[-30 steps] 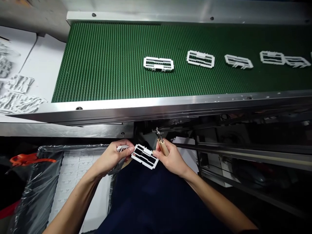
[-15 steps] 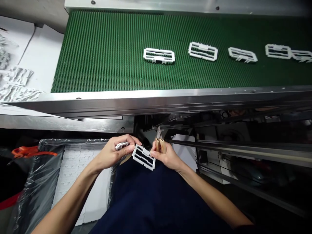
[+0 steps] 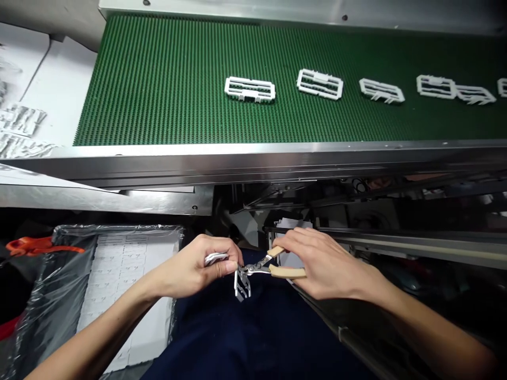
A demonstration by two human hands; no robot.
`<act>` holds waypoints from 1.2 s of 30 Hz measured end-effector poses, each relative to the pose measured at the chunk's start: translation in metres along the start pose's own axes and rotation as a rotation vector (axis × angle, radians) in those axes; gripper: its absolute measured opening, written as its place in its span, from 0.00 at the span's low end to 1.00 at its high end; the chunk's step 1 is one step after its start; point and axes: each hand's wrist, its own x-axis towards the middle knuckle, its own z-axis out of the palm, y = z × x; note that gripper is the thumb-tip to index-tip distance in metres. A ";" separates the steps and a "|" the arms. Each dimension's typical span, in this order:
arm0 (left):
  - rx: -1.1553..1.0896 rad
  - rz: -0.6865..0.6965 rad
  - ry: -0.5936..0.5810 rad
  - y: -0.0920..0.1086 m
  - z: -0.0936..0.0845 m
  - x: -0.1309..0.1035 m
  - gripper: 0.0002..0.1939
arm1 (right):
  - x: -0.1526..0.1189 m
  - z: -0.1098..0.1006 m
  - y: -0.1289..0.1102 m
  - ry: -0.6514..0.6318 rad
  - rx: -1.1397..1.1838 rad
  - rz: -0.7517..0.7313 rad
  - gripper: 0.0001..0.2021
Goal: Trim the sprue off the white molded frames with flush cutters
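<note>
My left hand [image 3: 202,266] is closed on two white plastic frames. One white plastic frame [image 3: 242,287] hangs, seen nearly edge-on, from the thumb and fingertips; the other white part [image 3: 216,258] is tucked in the curled fingers and mostly hidden. My right hand [image 3: 320,261] grips a pair of nippers [image 3: 287,272] with tan handles spread apart. The metal jaws point left and meet the top of the hanging frame by my left fingertips. Whether the blades touch the plastic I cannot tell.
Ahead runs a green conveyor belt [image 3: 166,84] carrying several white frames [image 3: 249,89], behind a metal rail [image 3: 222,163]. At lower left is a plastic-lined box [image 3: 59,295] holding layered white parts, with an orange-handled tool [image 3: 43,246] at its edge. Dark metal bars lie to the right.
My right hand has let go of the frame and turned the nippers to point left, with their handles opened. My left hand has turned the frame edge-on. Belt parts appear shifted slightly left.
</note>
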 end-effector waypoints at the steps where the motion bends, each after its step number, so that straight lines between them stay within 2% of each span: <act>1: 0.013 -0.003 -0.006 0.001 0.001 0.001 0.11 | -0.001 -0.004 -0.001 -0.012 -0.045 0.000 0.13; 7: 0.061 -0.011 -0.019 0.005 0.005 0.005 0.12 | -0.001 -0.016 -0.009 -0.057 -0.227 0.009 0.17; 18: 0.098 -0.004 -0.059 0.010 0.007 0.011 0.13 | 0.003 -0.045 -0.028 -0.129 -0.482 -0.072 0.07; 23: 0.036 -0.036 -0.040 0.009 0.008 0.013 0.14 | 0.011 -0.047 -0.023 -0.153 -0.447 -0.052 0.06; 27: -0.133 -0.109 0.073 0.001 0.014 0.011 0.14 | 0.006 -0.049 -0.006 -0.150 -0.291 0.057 0.05; 29: -0.270 -0.125 0.099 -0.005 0.022 0.011 0.12 | 0.000 -0.046 0.006 -0.133 -0.171 0.162 0.08; 31: -0.404 -0.136 0.083 -0.012 0.031 0.012 0.16 | -0.006 -0.036 0.018 -0.105 -0.052 0.266 0.10; 33: -0.499 -0.146 0.095 -0.021 0.038 0.016 0.22 | -0.011 -0.022 0.028 -0.056 0.030 0.348 0.11; 36: -0.617 -0.154 0.179 -0.034 0.040 0.026 0.20 | -0.013 0.002 0.037 0.056 0.070 0.431 0.12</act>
